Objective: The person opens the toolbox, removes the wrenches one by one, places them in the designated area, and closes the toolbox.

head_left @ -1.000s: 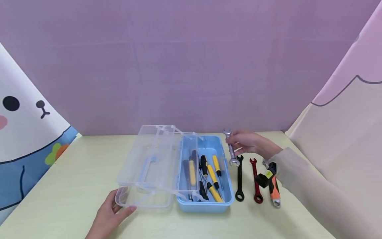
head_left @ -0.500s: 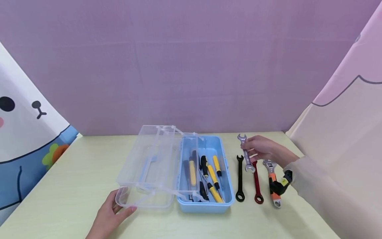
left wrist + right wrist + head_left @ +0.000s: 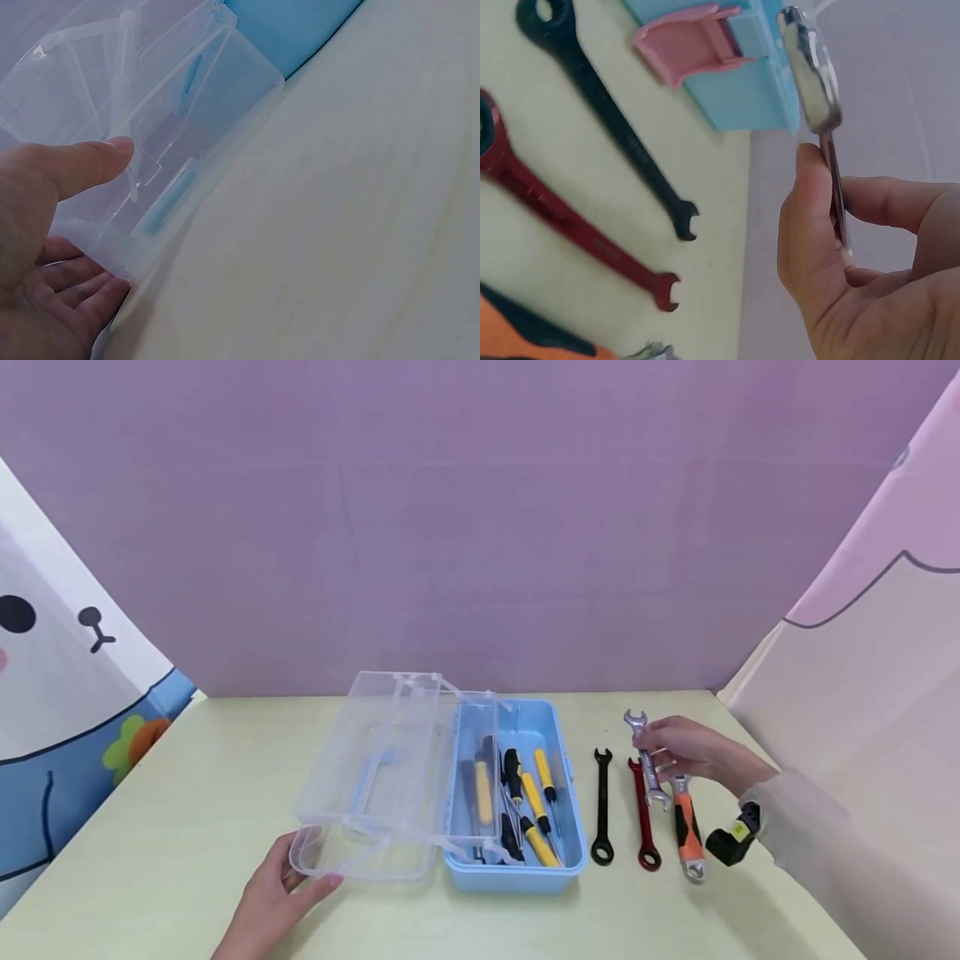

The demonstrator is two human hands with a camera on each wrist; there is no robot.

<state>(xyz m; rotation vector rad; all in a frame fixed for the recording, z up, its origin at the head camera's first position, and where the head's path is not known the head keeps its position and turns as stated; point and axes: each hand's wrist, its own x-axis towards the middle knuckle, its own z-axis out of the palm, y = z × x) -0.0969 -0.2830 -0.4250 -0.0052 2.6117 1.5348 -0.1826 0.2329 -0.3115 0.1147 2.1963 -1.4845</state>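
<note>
My right hand (image 3: 693, 750) pinches a silver double open-end wrench (image 3: 649, 772) by its shaft, thumb on one side and fingers on the other. In the head view this wrench overlaps the top of a red combination wrench (image 3: 644, 818). Left of that lies a black combination wrench (image 3: 602, 802); to the right is an adjustable wrench (image 3: 688, 835) with an orange and black handle. My left hand (image 3: 272, 897) grips the near left corner of the clear plastic lid (image 3: 326, 802), thumb on top. The lid is swung open to the left of the light blue toolbox (image 3: 517, 882).
Several screwdrivers (image 3: 532, 797) with yellow or black handles lie in the toolbox, some seen through the lid. A pink latch (image 3: 690, 45) sticks out from the box's side. A purple backdrop (image 3: 480, 543) rises behind the table (image 3: 180, 827).
My right hand has carried the silver wrench rightward, from beside the toolbox past the black wrench to between the red and adjustable wrenches. My left hand stays at the lid.
</note>
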